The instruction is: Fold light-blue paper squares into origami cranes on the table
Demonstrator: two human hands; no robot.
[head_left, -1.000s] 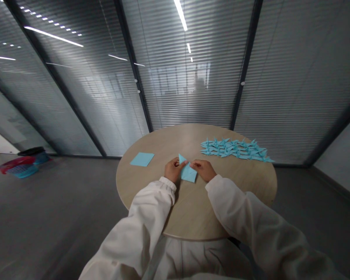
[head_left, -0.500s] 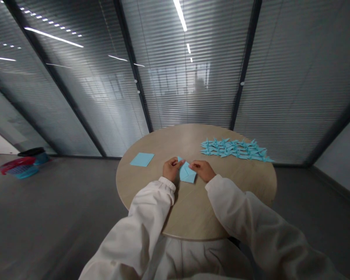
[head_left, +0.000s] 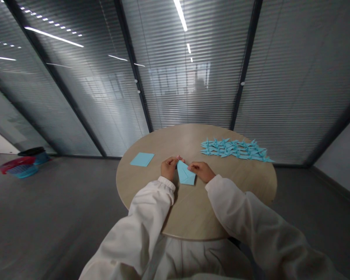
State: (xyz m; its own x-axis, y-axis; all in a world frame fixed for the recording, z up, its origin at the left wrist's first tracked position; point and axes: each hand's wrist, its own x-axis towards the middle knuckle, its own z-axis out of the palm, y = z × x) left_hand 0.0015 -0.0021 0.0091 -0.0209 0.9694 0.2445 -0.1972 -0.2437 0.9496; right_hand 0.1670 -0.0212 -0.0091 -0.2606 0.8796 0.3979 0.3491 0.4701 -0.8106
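A partly folded sheet of light-blue origami paper (head_left: 186, 175) is between my hands over the table, with crease lines on its face. My left hand (head_left: 169, 167) pinches its upper left corner between thumb and fingers. From the other side, my right hand (head_left: 202, 170) grips the upper right edge with closed fingertips. To the left lies a flat stack or sheet of blue square paper (head_left: 142, 159). Rows of folded blue paper cranes (head_left: 233, 148) sit at the back right.
The round wooden table (head_left: 198, 221) stands before a glass wall with blinds (head_left: 192, 105). On the floor at far left are a blue basket with a red rim (head_left: 20, 167) and a dark-topped bin (head_left: 36, 153).
The folded paper has turned slightly and its upper part looks narrower. My left hand has shifted a little left, and my right fingertips have moved slightly down and left along the edge.
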